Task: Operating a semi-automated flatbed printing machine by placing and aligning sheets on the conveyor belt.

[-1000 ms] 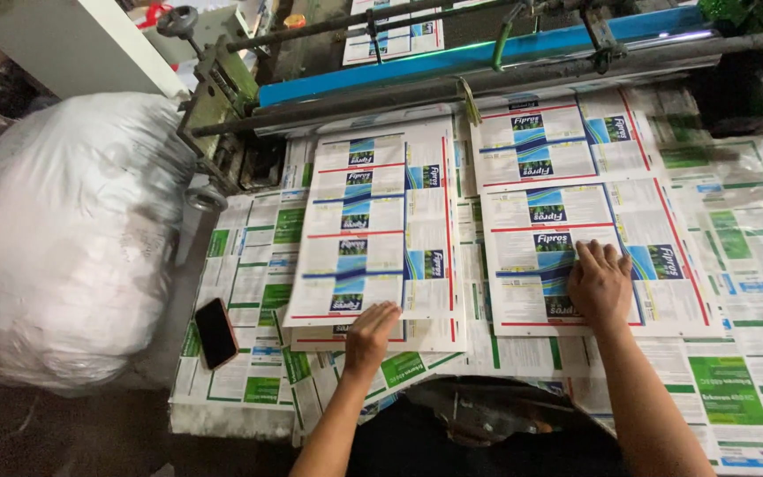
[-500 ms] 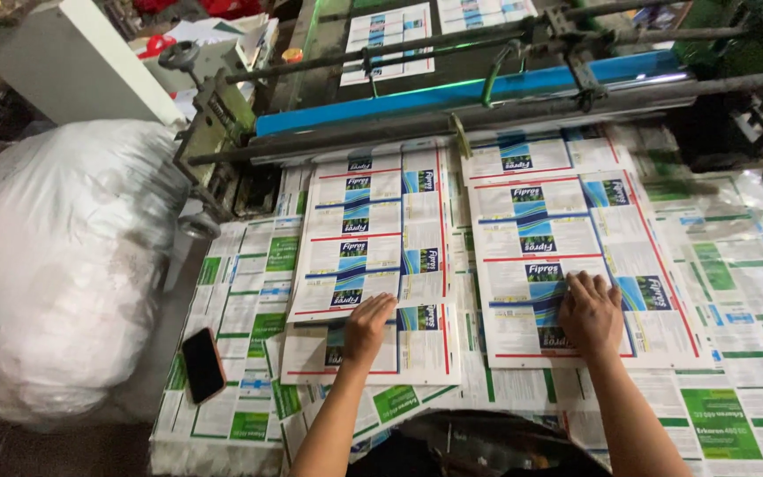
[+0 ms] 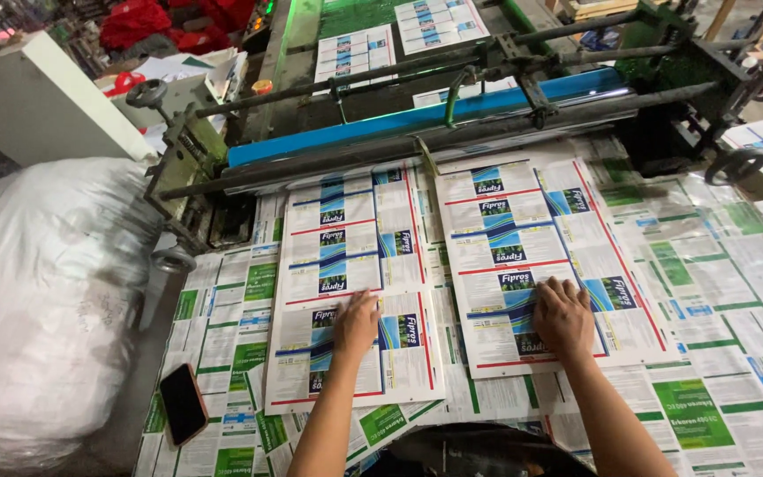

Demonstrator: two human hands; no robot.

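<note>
Workshop scene: wide surface (image 3: 735, 291) papered with green-and-white printed sheets, and a machine with a blue roller bar (image 3: 426, 119) across upper centre. Two stacks of blue-and-white label sheets lie side by side in frame centre. Left hand (image 3: 357, 323) rests flat, palm down, fingers spread, on the left stack (image 3: 355, 256) near its lower edge, grip released, nothing grasped. Right hand (image 3: 563, 316) likewise flat and released on the right stack (image 3: 532, 238), lower middle. Big white plastic sack (image 3: 41, 300) fills the left of frame; dark phone (image 3: 183, 404) lies lower left, well apart from both hands.
</note>
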